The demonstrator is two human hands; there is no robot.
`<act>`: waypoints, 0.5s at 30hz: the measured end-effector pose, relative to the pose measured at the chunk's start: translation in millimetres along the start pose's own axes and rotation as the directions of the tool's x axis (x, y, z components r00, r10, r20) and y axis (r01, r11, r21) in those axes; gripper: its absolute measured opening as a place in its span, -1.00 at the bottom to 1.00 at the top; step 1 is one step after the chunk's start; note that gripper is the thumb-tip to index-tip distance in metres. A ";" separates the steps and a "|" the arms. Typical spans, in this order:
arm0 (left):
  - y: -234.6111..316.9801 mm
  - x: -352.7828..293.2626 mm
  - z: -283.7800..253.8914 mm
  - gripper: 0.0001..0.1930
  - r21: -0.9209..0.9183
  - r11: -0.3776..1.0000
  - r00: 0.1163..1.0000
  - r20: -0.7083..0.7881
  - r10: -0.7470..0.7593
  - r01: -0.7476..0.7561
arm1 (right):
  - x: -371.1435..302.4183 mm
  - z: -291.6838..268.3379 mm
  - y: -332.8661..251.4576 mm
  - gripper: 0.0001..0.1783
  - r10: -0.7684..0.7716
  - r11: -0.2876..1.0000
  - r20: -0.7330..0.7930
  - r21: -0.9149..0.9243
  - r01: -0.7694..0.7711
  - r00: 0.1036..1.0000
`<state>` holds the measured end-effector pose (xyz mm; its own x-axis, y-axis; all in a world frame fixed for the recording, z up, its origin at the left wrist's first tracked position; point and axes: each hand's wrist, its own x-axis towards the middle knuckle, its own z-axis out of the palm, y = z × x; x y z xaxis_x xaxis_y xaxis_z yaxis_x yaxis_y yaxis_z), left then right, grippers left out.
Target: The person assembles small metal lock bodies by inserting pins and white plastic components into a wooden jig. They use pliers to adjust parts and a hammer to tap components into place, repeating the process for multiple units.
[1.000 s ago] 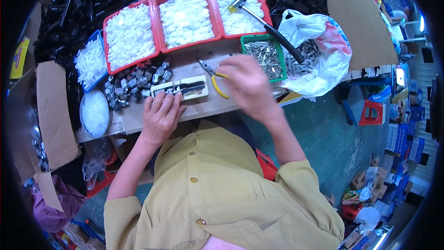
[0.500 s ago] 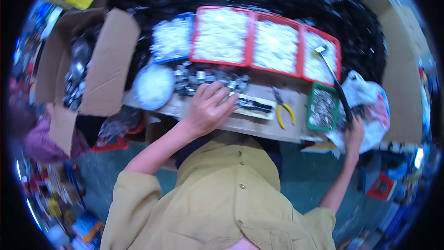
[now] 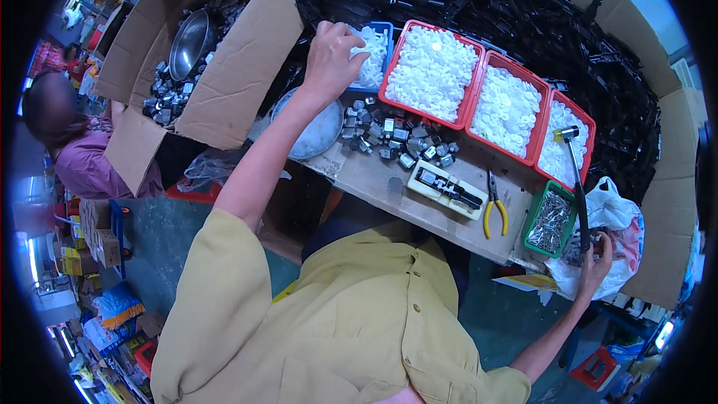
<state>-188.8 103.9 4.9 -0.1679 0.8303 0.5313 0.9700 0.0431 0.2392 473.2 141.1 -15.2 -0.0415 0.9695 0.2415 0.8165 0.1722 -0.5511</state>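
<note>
Head view: left hand [image 3: 329,56], fingers curled, reaches into the blue tray [image 3: 372,60] of white parts; right hand [image 3: 596,263] grips the hammer [image 3: 577,183] handle beside the green tray [image 3: 551,221].

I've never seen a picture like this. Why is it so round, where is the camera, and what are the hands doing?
The camera sits on a person's head, looking down through a wide lens that bends edges. No robot: two bare hands. The left hand reaches up to a blue tray of white parts. The right hand is at a white plastic bag beside the hammer; what it grips is unclear. On the wooden board lie red trays of white pieces, small metal parts, yellow-handled pliers and a green tray of screws.
</note>
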 end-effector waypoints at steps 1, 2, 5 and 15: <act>0.4 4.3 2.6 -0.81 0.020 1.000 1.000 0.024 -0.017 0.016 | 0.7 0.5 0.1 -0.64 -0.015 1.000 0.002 -0.003 0.015 1.000; 1.7 8.2 4.7 -0.81 0.040 0.999 0.998 0.047 -0.034 0.032 | 0.3 0.8 1.0 -0.64 -0.030 1.000 0.005 -0.007 0.030 1.000; 2.7 20.3 9.0 -0.84 0.082 0.994 0.986 0.144 -0.080 0.069 | -2.0 -0.6 2.4 -0.63 -0.022 1.000 0.019 -0.004 0.022 1.000; -15.0 34.4 8.7 -0.84 -0.089 0.996 1.000 0.021 0.008 -0.006 | 3.0 -5.3 2.4 -0.62 0.003 1.000 0.011 0.031 -0.003 1.000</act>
<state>-207.7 136.7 12.5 -0.1562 0.8423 0.5159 0.9516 -0.0116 0.3070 478.1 143.5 -11.6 -0.0458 0.9719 0.2310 0.7983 0.1746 -0.5764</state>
